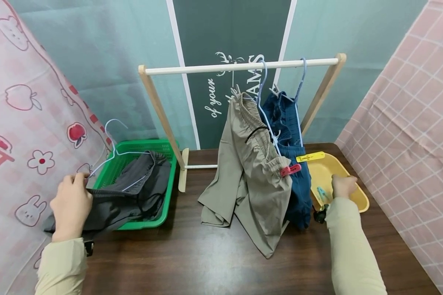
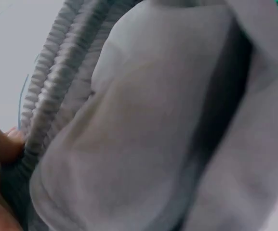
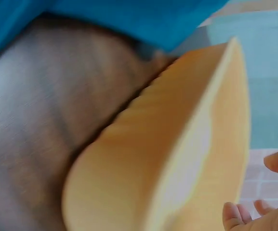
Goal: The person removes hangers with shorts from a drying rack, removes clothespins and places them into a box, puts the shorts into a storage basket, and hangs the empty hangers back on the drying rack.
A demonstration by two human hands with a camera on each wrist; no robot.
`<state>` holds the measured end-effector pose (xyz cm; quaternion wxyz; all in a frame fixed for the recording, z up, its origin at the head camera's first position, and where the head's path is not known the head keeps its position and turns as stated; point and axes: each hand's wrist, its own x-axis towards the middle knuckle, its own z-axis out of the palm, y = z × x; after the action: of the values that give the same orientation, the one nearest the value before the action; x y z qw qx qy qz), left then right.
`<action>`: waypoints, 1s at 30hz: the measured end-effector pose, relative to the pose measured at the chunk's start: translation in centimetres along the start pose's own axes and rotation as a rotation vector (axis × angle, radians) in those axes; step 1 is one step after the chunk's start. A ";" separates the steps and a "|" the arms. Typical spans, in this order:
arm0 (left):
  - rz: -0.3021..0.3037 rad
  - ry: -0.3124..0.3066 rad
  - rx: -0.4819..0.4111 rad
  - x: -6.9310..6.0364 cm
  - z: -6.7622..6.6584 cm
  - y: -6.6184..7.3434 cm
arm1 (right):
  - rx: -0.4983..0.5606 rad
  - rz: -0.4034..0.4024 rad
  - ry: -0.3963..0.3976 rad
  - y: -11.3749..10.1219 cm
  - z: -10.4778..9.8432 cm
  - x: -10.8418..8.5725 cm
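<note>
My left hand pinches the elastic waistband of dark grey pants at the left. A light blue hanger sits in the waistband, its hook up, one end by the fingers. In the left wrist view, thumb and fingers hold the gathered waistband. Part of the pants lies in a green basket. My right hand is over a yellow basin holding a teal clip. In the right wrist view, the thumb and fingers are apart, nothing visible between them.
A rack with a white rail stands mid-table. On it hang khaki pants with a red clip and blue pants with a yellow clip. Patterned cloths flank the brown table.
</note>
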<state>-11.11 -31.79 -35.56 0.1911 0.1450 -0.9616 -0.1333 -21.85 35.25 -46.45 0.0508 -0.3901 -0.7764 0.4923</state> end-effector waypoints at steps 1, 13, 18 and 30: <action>-0.012 0.028 -0.011 0.0 0.0 0.0 | 0.047 0.013 0.005 -0.5 -0.1 0.0; 0.005 0.437 -0.195 -0.3 0.0 -0.4 | 0.251 -0.084 0.092 -7.3 -1.3 -1.3; -0.043 0.512 -0.278 -0.1 0.1 -0.5 | 0.414 -0.106 0.036 -10.6 -2.6 -2.9; -0.103 0.594 -0.390 0.1 -0.1 -0.3 | 0.807 -0.320 -0.257 -16.1 -6.0 -9.0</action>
<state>-11.05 -32.11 -35.52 0.4793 0.1864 -0.8121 -0.2757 -21.86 30.30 -27.74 0.1777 -0.1498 -0.5728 0.7861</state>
